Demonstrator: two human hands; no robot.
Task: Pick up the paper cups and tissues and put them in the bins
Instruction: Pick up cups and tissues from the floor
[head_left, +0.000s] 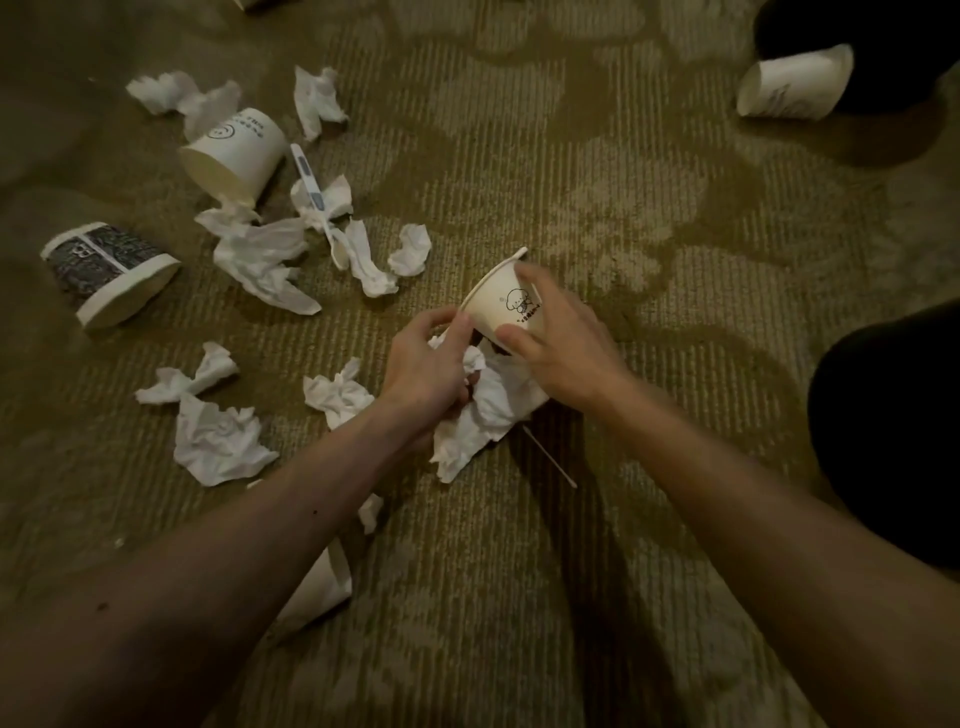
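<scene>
The person's right hand (556, 332) is wrapped round a smooth white paper cup (496, 306) with a cartoon print, tipped sideways over the ribbed carpet (649, 218). The left hand (423, 366) is bunched round a crumpled tissue (483, 421), right at the cup's thin rim, and there's just carpet off to the right.

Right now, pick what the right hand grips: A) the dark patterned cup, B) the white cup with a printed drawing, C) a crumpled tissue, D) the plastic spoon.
B: the right hand curls fingers and thumb round the white cup; the left hand clutches a tissue.
</scene>
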